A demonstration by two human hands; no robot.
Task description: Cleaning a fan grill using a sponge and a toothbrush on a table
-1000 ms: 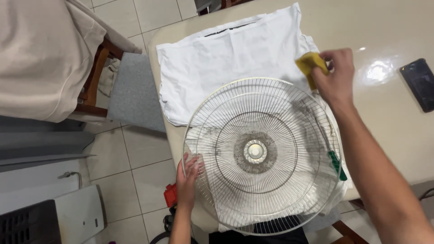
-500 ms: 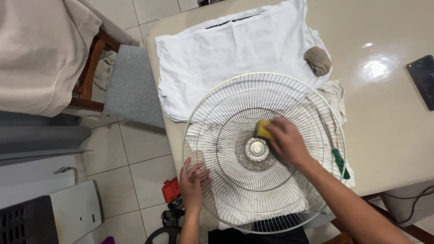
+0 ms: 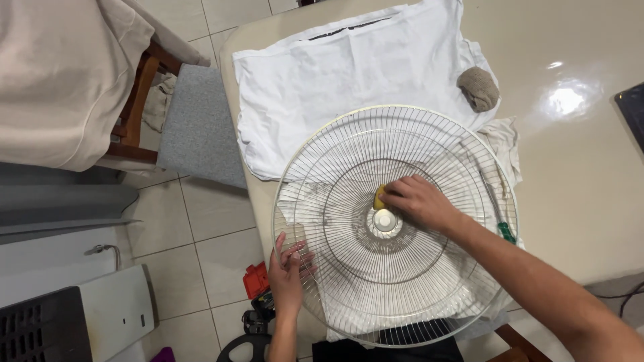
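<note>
A round white wire fan grille [image 3: 349,167] lies flat on a white cloth [image 3: 349,74] spread over a beige table [image 3: 590,201]. My right hand [image 3: 419,201] presses a yellow sponge [image 3: 380,198] onto the wires just left of the grille's white hub [image 3: 385,220]. My left hand [image 3: 288,271] rests on the grille's lower left rim, fingers spread over the wires, steadying it at the table's edge.
A brown-grey balled rag [image 3: 478,88] lies on the cloth at the right. A green-handled tool [image 3: 504,231] sits under the grille's right side. A dark phone [image 3: 632,110] is at the far right. A wooden chair [image 3: 144,100] with a grey cushion stands left; a red tool [image 3: 255,280] lies on the tiled floor.
My right hand has carried the yellow sponge from the table's right side to the grille's middle and slid it slightly left by the hub. The left hand stays on the rim.
</note>
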